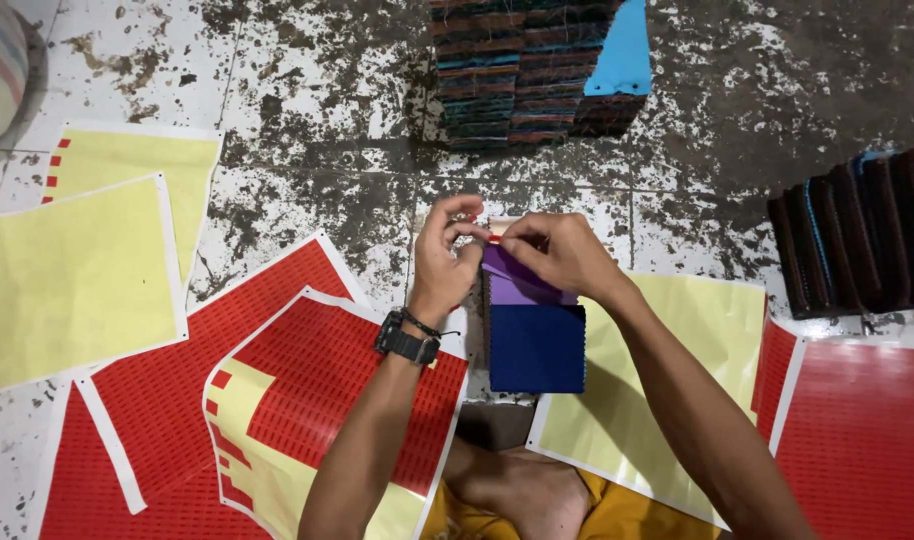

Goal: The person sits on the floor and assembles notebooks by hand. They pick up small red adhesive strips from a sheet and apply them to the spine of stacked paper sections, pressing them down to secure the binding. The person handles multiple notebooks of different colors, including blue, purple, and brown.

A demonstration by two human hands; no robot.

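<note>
Fabric swatches (535, 345), long axis near–far; left hand (445, 262) and right hand (557, 252) both pinch the far edge.

Matt woven cloth swatches, one purple (517, 283) and one dark blue (537, 348), lie under bare hands on a rough, stained tiled floor (317, 90) whose white surface is flaked and blotched dark. Around them spread thin paper sheets: red sticker sheets (317, 385) with a faint sheen and white borders, and pale yellow backing sheets (72, 270), smooth and matt. A stack of fabric swatches (522, 70) (edges fuzzy, threads showing) carries a smooth blue card (622, 50). A black plastic wristwatch (407, 343) sits on the left wrist.
</note>
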